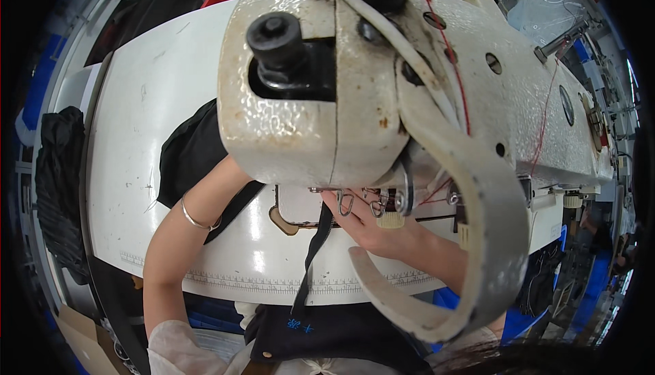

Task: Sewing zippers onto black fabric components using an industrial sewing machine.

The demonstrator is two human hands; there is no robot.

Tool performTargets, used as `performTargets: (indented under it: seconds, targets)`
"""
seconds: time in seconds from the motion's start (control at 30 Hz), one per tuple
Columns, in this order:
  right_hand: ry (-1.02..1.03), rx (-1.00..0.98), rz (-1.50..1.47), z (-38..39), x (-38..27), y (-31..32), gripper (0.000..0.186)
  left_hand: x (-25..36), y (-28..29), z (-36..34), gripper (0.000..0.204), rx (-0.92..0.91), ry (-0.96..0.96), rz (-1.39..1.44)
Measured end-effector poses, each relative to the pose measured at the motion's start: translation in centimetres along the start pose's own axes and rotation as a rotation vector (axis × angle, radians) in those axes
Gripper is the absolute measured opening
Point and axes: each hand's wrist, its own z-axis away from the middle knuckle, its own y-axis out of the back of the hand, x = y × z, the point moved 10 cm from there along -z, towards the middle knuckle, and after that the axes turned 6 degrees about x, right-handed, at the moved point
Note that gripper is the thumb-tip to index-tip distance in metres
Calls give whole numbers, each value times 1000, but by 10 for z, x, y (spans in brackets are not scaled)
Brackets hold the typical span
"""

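My left forearm, with a silver bangle at the wrist, reaches under the white sewing machine head. The machine head hides my left hand; black fabric lies on the table beside that wrist. My right hand rests low by the needle area, its fingers pointing up and left under the head. Their tips are hidden, so whether they grip anything cannot be told. Touching or close beside these fingers, a narrow black strip, which looks like zipper tape, runs down over the table's front edge.
The white sewing table carries a ruler scale along its near edge. A curved pale guard arches over my right forearm. Red thread runs down the machine. Dark cloth hangs at the left, above a cardboard box.
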Motion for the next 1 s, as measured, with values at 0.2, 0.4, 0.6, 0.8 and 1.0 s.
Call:
performTargets:
  seconds: [0.2,0.4,0.6,0.8,1.0]
  targets:
    - [-107,-126,7,19,2,-12,39,15,9,-1,36,37,-4,149]
    - [24,-227,-206,28,-48,-1,42,65,53,85,39,-88,-129,-705]
    - [115,-179,-639,15,-119,29,44,34,78,141,30,-30,-61,-823]
    - [-148,280,-459,-15,-43,36,32,94,132,81,22,186,200,-225]
    - [-542,254,-671,-48,15,-34,38,125,126,45,19,38,63,-243]
